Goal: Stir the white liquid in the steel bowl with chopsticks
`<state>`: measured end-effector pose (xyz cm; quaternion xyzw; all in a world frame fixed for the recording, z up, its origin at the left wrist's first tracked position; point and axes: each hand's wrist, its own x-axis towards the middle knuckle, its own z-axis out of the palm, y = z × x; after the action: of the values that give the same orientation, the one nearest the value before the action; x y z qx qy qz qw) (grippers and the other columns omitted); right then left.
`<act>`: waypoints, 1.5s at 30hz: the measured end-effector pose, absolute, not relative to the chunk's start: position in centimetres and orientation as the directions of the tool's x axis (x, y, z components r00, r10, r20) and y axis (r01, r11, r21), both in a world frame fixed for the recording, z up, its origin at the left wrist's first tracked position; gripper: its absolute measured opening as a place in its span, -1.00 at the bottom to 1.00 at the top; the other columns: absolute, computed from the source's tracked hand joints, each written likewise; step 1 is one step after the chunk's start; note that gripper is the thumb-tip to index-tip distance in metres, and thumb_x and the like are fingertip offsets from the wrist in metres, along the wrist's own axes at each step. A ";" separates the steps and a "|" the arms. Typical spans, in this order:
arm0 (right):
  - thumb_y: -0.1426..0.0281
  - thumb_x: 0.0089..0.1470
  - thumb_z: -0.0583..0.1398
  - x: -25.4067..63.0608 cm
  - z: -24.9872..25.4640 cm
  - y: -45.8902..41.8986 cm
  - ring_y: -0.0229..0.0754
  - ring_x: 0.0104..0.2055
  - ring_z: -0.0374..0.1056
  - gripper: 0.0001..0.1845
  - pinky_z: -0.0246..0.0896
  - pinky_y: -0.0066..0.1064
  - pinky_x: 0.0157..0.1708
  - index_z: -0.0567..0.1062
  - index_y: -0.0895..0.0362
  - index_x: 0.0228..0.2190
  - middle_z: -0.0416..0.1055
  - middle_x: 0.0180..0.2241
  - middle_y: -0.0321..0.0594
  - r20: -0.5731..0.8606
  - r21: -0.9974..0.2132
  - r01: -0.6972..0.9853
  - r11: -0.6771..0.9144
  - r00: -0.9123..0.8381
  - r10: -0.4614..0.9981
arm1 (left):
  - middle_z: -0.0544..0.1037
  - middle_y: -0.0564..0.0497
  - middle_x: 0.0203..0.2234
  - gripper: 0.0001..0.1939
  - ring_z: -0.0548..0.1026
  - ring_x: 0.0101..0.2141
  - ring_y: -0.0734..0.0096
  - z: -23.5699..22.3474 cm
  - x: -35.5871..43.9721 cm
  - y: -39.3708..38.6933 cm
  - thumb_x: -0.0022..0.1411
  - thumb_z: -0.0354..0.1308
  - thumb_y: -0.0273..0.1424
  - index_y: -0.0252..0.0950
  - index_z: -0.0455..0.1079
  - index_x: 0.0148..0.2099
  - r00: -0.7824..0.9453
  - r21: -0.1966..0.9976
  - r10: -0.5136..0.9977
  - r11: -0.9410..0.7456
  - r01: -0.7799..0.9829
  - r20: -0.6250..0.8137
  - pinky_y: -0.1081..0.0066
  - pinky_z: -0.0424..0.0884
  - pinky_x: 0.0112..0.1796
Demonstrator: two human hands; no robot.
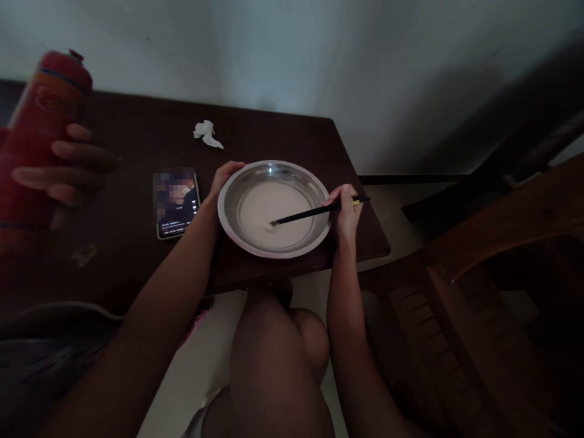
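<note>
A wide steel plate (232,224) sits near the front right corner of a dark wooden table (137,140) and holds a pale liquid. My left hand (223,177) grips the plate's left rim, fingers curled over the edge. My right hand (345,210) is closed on black chopsticks (310,214) whose tips rest in the liquid near the plate's middle.
A lit phone (177,204) lies left of the plate. A crumpled white tissue (207,133) lies behind it. At far left another person's hand (68,170) holds a red can (41,128). A wooden chair (493,267) stands to the right. My knees (278,353) are below the table edge.
</note>
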<state>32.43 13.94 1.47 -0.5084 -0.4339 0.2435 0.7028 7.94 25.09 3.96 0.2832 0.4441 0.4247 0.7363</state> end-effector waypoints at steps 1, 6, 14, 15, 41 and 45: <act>-0.20 0.17 0.18 32.4 1.5 13.9 -0.32 -0.62 0.29 -0.44 0.31 -0.37 -0.44 0.42 0.01 -0.51 0.29 -0.66 -0.48 0.369 -0.926 0.119 0.357 0.475 0.799 | 0.58 0.01 -0.61 -0.78 0.64 -0.17 0.06 3.9 7.9 25.1 0.33 0.10 -0.42 -0.21 0.47 -0.39 0.246 0.801 0.878 0.476 -0.363 -0.410 0.24 0.52 -0.13; -0.18 0.24 0.11 32.4 1.5 13.9 -0.34 -0.59 0.31 -0.42 0.30 -0.38 -0.40 0.38 0.01 -0.53 0.31 -0.62 -0.46 0.386 -0.919 0.163 0.359 0.560 0.733 | 0.55 0.04 -0.62 -0.78 0.63 -0.28 0.17 3.8 8.0 25.3 0.31 0.09 -0.42 -0.22 0.47 -0.39 0.212 0.821 0.885 0.463 -0.335 -0.414 0.32 0.52 -0.21; -0.20 0.16 0.21 32.5 1.5 14.0 -0.31 -0.56 0.35 -0.43 0.34 -0.37 -0.37 0.42 0.02 -0.52 0.32 -0.62 -0.46 0.395 -0.914 0.146 0.379 0.537 0.745 | 0.55 0.03 -0.60 -0.80 0.68 -0.35 0.18 3.6 8.0 25.7 0.32 0.08 -0.40 -0.21 0.48 -0.36 0.246 0.811 0.879 0.472 -0.345 -0.408 0.37 0.57 -0.30; -0.22 0.16 0.19 32.5 1.5 14.1 -0.33 -0.57 0.34 -0.41 0.33 -0.37 -0.39 0.40 0.02 -0.53 0.33 -0.62 -0.46 0.382 -0.915 0.132 0.381 0.587 0.713 | 0.57 0.02 -0.59 -0.79 0.68 -0.33 0.16 3.5 8.0 25.7 0.32 0.08 -0.40 -0.21 0.48 -0.36 0.246 0.812 0.879 0.473 -0.343 -0.408 0.37 0.57 -0.28; -0.20 0.16 0.22 32.4 1.6 13.9 -0.32 -0.64 0.26 -0.42 0.30 -0.37 -0.46 0.43 0.02 -0.55 0.28 -0.68 -0.46 0.385 -0.916 0.105 0.387 0.502 0.774 | 0.54 0.05 -0.65 -0.68 0.64 -0.27 0.16 5.1 8.3 24.7 0.43 0.02 -0.44 -0.21 0.49 -0.37 0.230 0.790 0.865 0.500 -0.355 -0.445 0.32 0.51 -0.17; -0.20 0.15 0.23 32.3 1.7 14.0 -0.32 -0.61 0.33 -0.43 0.35 -0.37 -0.41 0.45 0.03 -0.52 0.34 -0.64 -0.46 0.403 -0.908 0.124 0.401 0.520 0.753 | 0.51 0.05 -0.67 -0.62 0.54 -0.48 0.28 4.6 8.3 25.0 0.45 0.01 -0.43 -0.24 0.48 -0.42 0.215 0.784 0.871 0.491 -0.379 -0.442 0.38 0.45 -0.33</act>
<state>32.33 14.00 1.69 -0.5010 -0.4376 0.2206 0.7133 8.29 24.99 4.58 0.2684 0.4587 0.4270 0.7316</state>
